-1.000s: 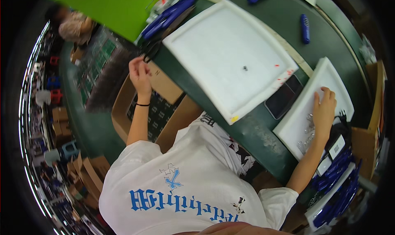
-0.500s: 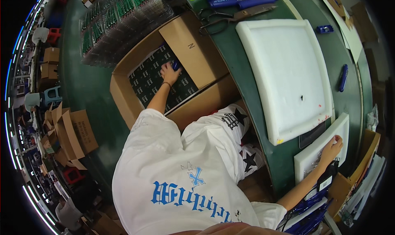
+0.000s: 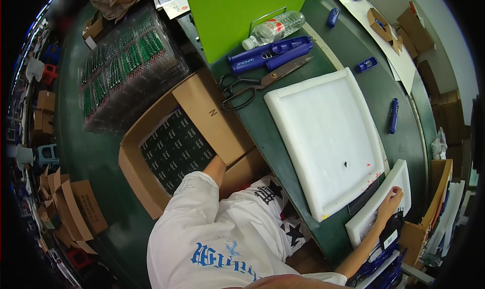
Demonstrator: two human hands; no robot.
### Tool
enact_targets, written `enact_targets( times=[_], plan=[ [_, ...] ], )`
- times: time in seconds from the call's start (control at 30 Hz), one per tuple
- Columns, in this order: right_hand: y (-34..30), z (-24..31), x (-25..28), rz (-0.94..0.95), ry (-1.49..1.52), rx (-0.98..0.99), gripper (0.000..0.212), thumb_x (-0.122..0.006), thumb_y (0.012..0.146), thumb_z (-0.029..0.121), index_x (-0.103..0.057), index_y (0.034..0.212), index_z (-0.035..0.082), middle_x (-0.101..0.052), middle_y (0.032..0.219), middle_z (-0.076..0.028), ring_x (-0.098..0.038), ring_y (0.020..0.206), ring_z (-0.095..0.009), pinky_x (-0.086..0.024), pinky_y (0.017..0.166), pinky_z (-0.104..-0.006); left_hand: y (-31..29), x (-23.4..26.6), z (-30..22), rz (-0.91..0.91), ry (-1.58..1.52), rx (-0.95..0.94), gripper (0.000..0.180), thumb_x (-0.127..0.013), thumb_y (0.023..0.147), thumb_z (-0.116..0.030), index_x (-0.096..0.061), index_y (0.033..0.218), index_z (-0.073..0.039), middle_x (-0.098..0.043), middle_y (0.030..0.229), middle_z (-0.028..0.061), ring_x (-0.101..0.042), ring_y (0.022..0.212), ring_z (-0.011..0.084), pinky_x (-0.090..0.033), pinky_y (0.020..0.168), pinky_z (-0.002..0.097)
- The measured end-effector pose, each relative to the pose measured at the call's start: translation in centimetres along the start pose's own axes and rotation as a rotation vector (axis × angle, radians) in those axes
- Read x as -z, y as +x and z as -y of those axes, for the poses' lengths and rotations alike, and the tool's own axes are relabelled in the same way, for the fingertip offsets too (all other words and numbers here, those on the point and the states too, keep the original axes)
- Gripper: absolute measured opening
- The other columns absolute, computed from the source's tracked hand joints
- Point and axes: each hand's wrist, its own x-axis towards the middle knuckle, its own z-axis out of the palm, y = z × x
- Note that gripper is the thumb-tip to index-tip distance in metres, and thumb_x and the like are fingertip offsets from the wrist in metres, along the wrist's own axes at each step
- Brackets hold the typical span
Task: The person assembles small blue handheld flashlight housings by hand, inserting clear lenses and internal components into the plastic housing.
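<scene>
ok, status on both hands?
Left hand out of sight behind the open brown cardboard box flap. Right hand flat on the small white foam tray. Nothing in the way.

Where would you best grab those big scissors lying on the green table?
Probably by the black loop handles of the scissors, coming from the person's side near the open cardboard box. The loops point that way, while the closed metal blades point away towards the blue tubes.
</scene>
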Motion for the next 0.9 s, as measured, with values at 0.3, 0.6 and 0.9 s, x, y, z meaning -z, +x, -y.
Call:
enact_targets(
  times=[0.3, 0.6, 0.9],
  plan=[
    [0.1, 0.1, -0.1, 0.003, 0.036, -0.008, 0.017, -0.056, 0.102, 0.013, -0.057, 0.11, -0.002, -0.054, 0.103, -0.015, -0.054, 0.087, -0.029, -0.045, 0.077, -0.0373, 1.2, 2.6, -2.4, 0.075, -0.502, 0.132, 0.07, -0.064, 0.094, -0.045, -0.044, 0.149, -0.008, -0.044, 0.154, 0.0169, -0.044, 0.138, 0.0407, -0.038, 0.114, 0.0521],
    [0.4, 1.4, 0.2, -0.027, 0.055, -0.051, 0.019, -0.058, 0.102, 0.018, -0.059, 0.109, 0.0, -0.059, 0.107, -0.017, -0.061, 0.092, -0.034, -0.05, 0.081, -0.0402, 2.3, 6.9, -4.0, 0.29, -0.964, 0.285, 0.064, -0.062, 0.097, -0.044, -0.049, 0.146, -0.005, -0.05, 0.15, 0.0151, -0.049, 0.136, 0.0382, -0.04, 0.114, 0.0492],
    [-0.5, 1.7, 1.5, -0.096, 0.068, 0.053, 0.025, -0.057, 0.103, 0.023, -0.061, 0.114, 0.001, -0.06, 0.109, -0.017, -0.063, 0.094, -0.035, -0.051, 0.083, -0.0428, 3.5, 28.3, -2.8, -0.143, -0.936, 0.677, 0.036, -0.066, 0.094, -0.042, -0.069, 0.113, -0.011, -0.067, 0.111, 0.0063, -0.063, 0.107, 0.0268, -0.049, 0.102, 0.0487]
  ],
)
